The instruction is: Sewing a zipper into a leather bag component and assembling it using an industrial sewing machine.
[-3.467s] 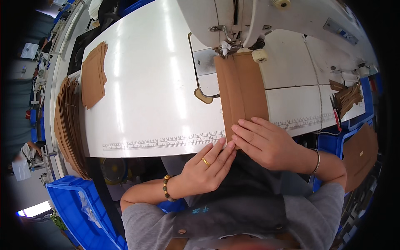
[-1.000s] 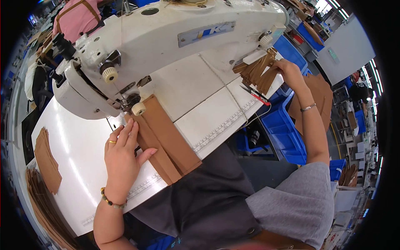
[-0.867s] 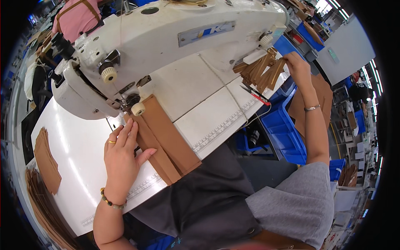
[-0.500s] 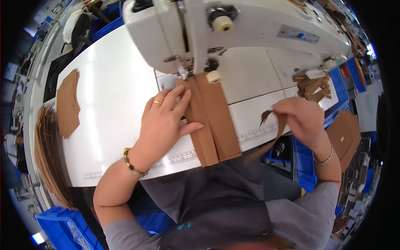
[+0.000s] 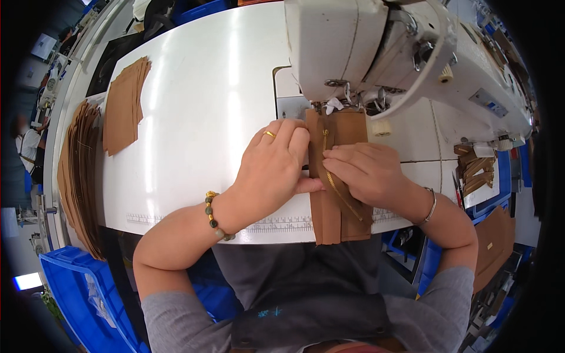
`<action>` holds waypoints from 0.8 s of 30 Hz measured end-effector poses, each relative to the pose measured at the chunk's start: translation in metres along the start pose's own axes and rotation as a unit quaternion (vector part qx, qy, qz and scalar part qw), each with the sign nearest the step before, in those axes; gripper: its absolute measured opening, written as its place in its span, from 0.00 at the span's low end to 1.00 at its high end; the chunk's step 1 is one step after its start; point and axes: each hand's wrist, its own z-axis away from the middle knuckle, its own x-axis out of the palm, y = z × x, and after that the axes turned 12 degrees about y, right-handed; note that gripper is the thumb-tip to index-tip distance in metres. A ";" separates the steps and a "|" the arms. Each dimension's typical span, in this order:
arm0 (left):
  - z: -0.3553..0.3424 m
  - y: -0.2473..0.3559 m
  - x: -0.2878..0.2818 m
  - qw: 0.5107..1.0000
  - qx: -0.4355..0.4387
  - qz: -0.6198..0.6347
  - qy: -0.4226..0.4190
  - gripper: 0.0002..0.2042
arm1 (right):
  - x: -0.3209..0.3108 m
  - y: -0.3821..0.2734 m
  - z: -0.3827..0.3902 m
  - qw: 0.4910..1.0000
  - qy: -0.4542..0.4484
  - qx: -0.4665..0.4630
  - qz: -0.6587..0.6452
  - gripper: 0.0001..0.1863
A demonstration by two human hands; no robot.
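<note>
A long brown fabric panel (image 5: 327, 217) with folded edges lies lengthwise under the needle area of a white sewing machine (image 5: 329, 53). On top of it runs a zipper (image 5: 333, 183) with brass-coloured teeth and brown tape, slanting off to the right at its near end. My right hand (image 5: 374, 175) pinches the zipper against the panel, fingers bent and close together. At the panel's left edge my left hand (image 5: 273, 159) is closed, fingers curled together and thumb pressing on the fabric. The zipper's far end goes in beneath the machine head; the stitching point is partly hidden.
Cut brown pieces (image 5: 125, 109) lie on the white table's left, beside a thick stack (image 5: 79, 176) along its edge. Small brown strips (image 5: 475, 170) sit at right. A blue bin (image 5: 82, 288) stands at lower left, and more brown panels (image 5: 493, 247) hang at lower right.
My right hand has brought the zipper from the right onto the panel. My left fingers have drawn together from a spread pose. The view has shifted, so the machine appears farther right.
</note>
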 end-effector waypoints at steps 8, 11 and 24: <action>-0.004 0.003 0.000 0.997 0.062 0.001 0.037 0.37 | 0.005 0.005 -0.008 1.000 -0.006 -0.010 0.014 0.12; 0.000 0.003 0.003 0.998 0.051 -0.043 0.003 0.38 | 0.005 0.008 -0.006 1.000 -0.025 -0.010 0.016 0.12; -0.001 0.004 0.002 0.998 0.026 -0.057 -0.031 0.35 | 0.006 0.012 -0.008 0.994 -0.097 0.056 0.015 0.24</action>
